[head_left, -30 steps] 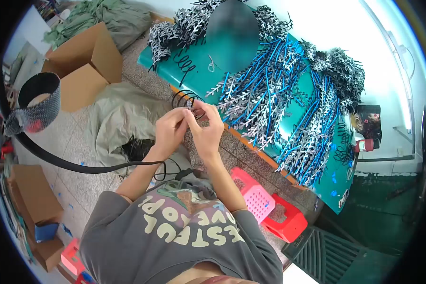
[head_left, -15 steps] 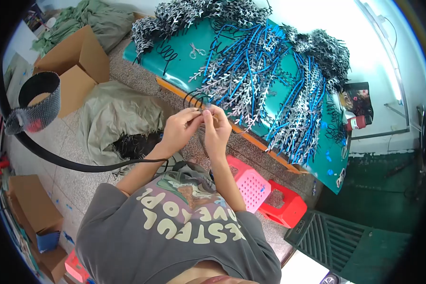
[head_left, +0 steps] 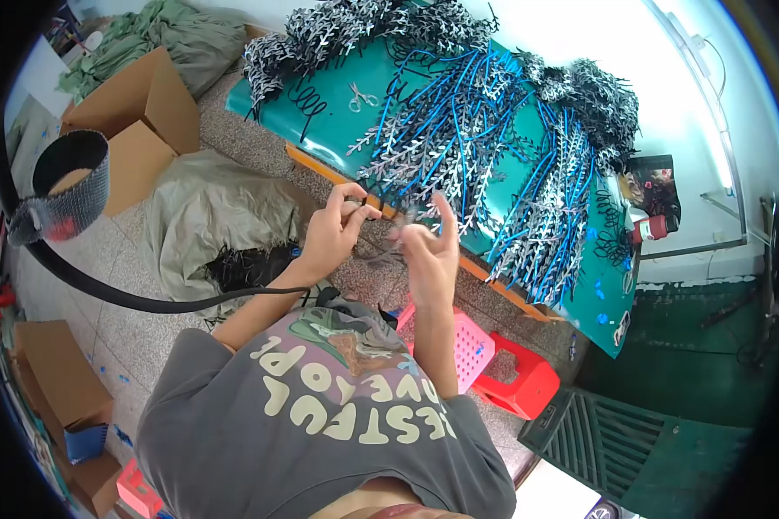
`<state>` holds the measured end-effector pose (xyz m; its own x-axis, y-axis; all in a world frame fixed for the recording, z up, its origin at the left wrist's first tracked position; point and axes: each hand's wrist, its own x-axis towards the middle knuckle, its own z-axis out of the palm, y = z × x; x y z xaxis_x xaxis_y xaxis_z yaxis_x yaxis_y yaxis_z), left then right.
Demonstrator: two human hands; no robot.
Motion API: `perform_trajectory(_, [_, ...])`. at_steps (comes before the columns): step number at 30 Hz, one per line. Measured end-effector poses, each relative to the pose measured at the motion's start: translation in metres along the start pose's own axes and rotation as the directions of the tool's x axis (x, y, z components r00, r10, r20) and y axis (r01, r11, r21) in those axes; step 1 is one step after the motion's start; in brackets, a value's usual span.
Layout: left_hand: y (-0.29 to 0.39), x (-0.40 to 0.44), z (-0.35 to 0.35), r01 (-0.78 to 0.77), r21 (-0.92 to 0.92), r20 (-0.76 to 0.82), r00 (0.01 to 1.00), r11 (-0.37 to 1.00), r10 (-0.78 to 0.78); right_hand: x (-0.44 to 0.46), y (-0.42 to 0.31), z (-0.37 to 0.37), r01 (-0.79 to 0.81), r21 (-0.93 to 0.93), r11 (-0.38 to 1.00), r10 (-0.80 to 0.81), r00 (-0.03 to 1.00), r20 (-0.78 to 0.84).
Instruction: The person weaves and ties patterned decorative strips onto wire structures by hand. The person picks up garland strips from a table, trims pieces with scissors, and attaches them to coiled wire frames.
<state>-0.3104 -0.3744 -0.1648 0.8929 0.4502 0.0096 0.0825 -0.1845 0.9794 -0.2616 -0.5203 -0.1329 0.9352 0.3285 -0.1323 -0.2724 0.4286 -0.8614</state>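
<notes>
My left hand (head_left: 333, 229) is closed in a pinch on a thin black coiled cord (head_left: 370, 192), whose loops show faintly against the table edge. Just to its right, my right hand (head_left: 431, 255) has its index finger raised and the other fingers curled. Something greyish and blurred shows at its fingertips, too smeared to name. A thin dark strand hangs between the two hands. Beyond them, grey-white leafy artificial sprigs with blue stems (head_left: 459, 130) lie in a fanned bundle on the green table (head_left: 342, 143). A second such bundle (head_left: 550, 208) lies to the right.
Small scissors (head_left: 362, 97) and loose black coils (head_left: 307, 99) lie on the table's left part. A red bottle (head_left: 653, 227) stands at its right edge. Pink (head_left: 463, 342) and red stools (head_left: 519, 376) are below. A sack (head_left: 225, 203) and cardboard box (head_left: 151, 104) sit left.
My hands have moved apart; the right one shifted right and down, its index finger lifting. The black loops that stood up above my fingers now show less clearly.
</notes>
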Motion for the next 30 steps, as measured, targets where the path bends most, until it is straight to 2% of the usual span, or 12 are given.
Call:
perform_trajectory(1, [-0.001,-0.002,0.001,0.001,0.002,0.004,1.000,1.000,-0.001,0.001,-0.001,0.005,-0.096,-0.023,0.995,0.097,0.993,0.065])
perform_trajectory(4, [-0.008,-0.009,0.003,-0.346,0.202,0.020,0.937,0.916,0.349,0.010,0.006,0.005,-0.261,0.001,0.965,0.259,0.958,0.126])
perform_trajectory(6, [-0.012,-0.010,0.000,-0.388,0.221,0.046,0.920,0.895,0.388,0.018,0.013,-0.001,-0.392,0.098,0.915,0.378,0.916,0.138])
perform_trajectory(8, [-0.016,-0.012,-0.003,-0.475,0.259,0.096,0.879,0.841,0.467,0.023,0.016,-0.007,-0.420,0.105,0.902,0.400,0.901,0.172])
perform_trajectory(10, [-0.015,-0.013,-0.007,-0.477,0.279,0.112,0.878,0.834,0.465,0.023,0.019,-0.010,-0.466,0.121,0.876,0.428,0.869,0.247])
perform_trajectory(13, [-0.008,-0.014,-0.010,-0.495,0.321,0.139,0.868,0.808,0.477,0.019,0.022,-0.011,-0.440,0.069,0.895,0.423,0.888,0.178])
perform_trajectory(16, [-0.001,-0.014,-0.010,-0.285,0.264,0.027,0.957,0.922,0.288,0.012,0.021,-0.009,-0.395,0.020,0.918,0.390,0.913,0.119])
perform_trajectory(22, [-0.008,-0.014,-0.010,-0.329,0.353,0.030,0.940,0.876,0.341,-0.001,0.016,0.009,-0.217,-0.086,0.972,0.224,0.971,0.085])
perform_trajectory(25, [-0.010,-0.019,-0.009,-0.382,0.402,0.087,0.921,0.832,0.380,-0.002,0.025,0.005,-0.239,-0.136,0.962,0.245,0.969,0.029])
perform_trajectory(26, [-0.009,-0.022,-0.007,-0.380,0.331,0.098,0.924,0.864,0.369,-0.002,0.027,0.003,-0.251,-0.163,0.954,0.256,0.967,0.009])
perform_trajectory(29, [-0.001,-0.024,-0.011,-0.370,0.189,0.123,0.928,0.910,0.352,-0.005,0.027,-0.006,-0.276,-0.011,0.961,0.276,0.961,0.033])
perform_trajectory(30, [0.015,-0.021,-0.025,-0.245,0.159,0.179,0.960,0.957,0.216,-0.004,0.025,-0.010,-0.287,0.062,0.956,0.284,0.958,0.049])
